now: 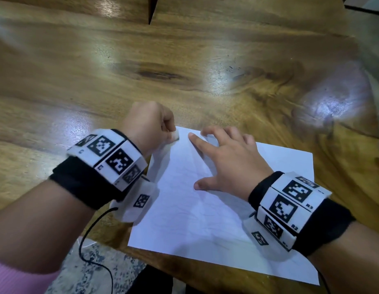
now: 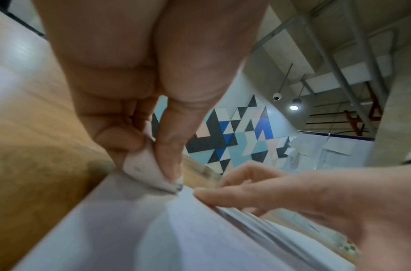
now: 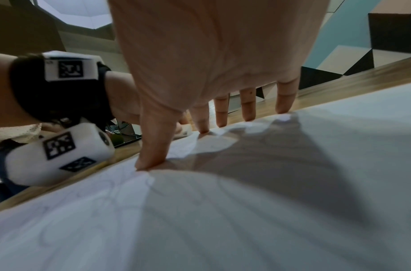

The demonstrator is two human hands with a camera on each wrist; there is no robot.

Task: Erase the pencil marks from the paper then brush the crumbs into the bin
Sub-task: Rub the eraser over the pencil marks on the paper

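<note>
A white sheet of paper (image 1: pixel 207 213) with faint pencil lines lies on the wooden table near its front edge. My left hand (image 1: pixel 152 124) pinches a white eraser (image 1: pixel 175 135) between thumb and fingers, its smudged tip pressed on the sheet's far left corner. In the left wrist view the eraser (image 2: pixel 146 170) touches the paper (image 2: pixel 121 231). My right hand (image 1: pixel 224 158) lies spread on the sheet, fingertips and thumb pressing it down beside the eraser. The right wrist view shows those fingertips (image 3: pixel 151 161) on the paper (image 3: pixel 246 210), which buckles slightly. No bin is in view.
The wooden table (image 1: pixel 142 66) stretches far ahead and to both sides. Its front edge runs just below the sheet, with speckled floor (image 1: pixel 93 270) beneath. A black cable (image 1: pixel 84 236) hangs from my left wristband.
</note>
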